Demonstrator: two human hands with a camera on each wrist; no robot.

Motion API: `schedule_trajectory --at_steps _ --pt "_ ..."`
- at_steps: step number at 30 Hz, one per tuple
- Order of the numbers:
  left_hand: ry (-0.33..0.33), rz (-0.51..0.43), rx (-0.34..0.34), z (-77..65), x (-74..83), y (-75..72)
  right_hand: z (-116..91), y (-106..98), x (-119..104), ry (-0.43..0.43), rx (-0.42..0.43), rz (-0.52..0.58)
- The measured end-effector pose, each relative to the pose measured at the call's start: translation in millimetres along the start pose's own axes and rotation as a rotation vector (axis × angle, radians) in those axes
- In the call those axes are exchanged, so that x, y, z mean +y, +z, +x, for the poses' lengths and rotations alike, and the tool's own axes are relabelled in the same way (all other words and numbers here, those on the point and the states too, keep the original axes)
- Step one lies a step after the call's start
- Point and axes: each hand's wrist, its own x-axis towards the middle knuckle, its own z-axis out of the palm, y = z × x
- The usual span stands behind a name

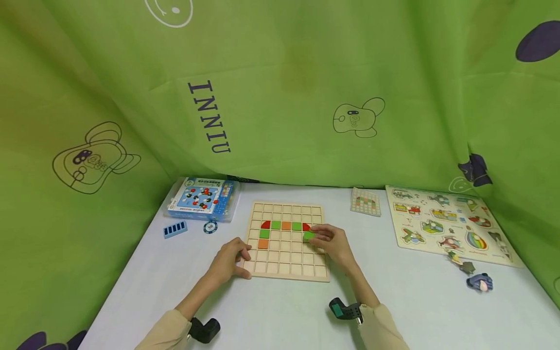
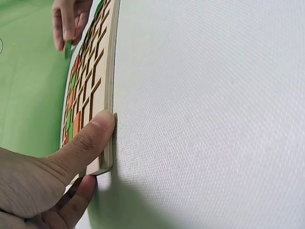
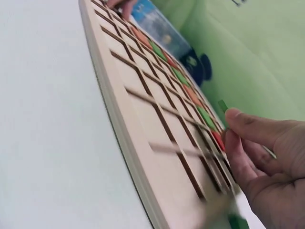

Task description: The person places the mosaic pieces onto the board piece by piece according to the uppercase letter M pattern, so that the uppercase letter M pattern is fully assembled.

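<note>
A square wooden grid board (image 1: 280, 267) lies flat on the table, with an arch of coloured tiles in its cells. Red rounded tiles (image 1: 265, 225) mark the arch's two upper corners, with green and orange tiles (image 1: 286, 225) between them. Down the left side run a green tile (image 1: 264, 234) and an orange tile (image 1: 263, 243). My left hand (image 1: 227, 260) grips the board's near left corner, thumb on the front edge, fingers at the side. Between thumb and fingertips, my right hand (image 1: 334, 245) pinches a green square tile (image 3: 222, 106), held just over the board below the right red tile.
A small pattern card (image 1: 365, 201) showing a similar arch lies behind the board. At back left are a boxed molecule set (image 1: 201, 199), a poker chip (image 1: 210, 227) and a blue slotted block (image 1: 175, 229). A picture puzzle board (image 1: 450, 223) and small figures (image 1: 480, 282) occupy the right.
</note>
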Motion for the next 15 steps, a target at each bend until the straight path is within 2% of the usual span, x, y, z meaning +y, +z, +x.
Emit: schedule_trajectory --at_steps 4,8,11,15 --pt "0.023 -0.004 0.003 -1.0 -0.2 -1.0 7 19 -2 -0.028 0.011 -0.033" --pt "0.048 -0.001 0.002 -1.4 -1.2 -1.4 11 35 -3 -0.067 0.037 -0.126" --pt "0.067 -0.001 0.002 -1.3 -2.0 -1.6 13 43 -4 -0.125 0.041 -0.217" --pt "0.082 -0.006 0.000 -0.6 -3.3 -2.2 15 49 -3 -0.162 0.050 -0.270"
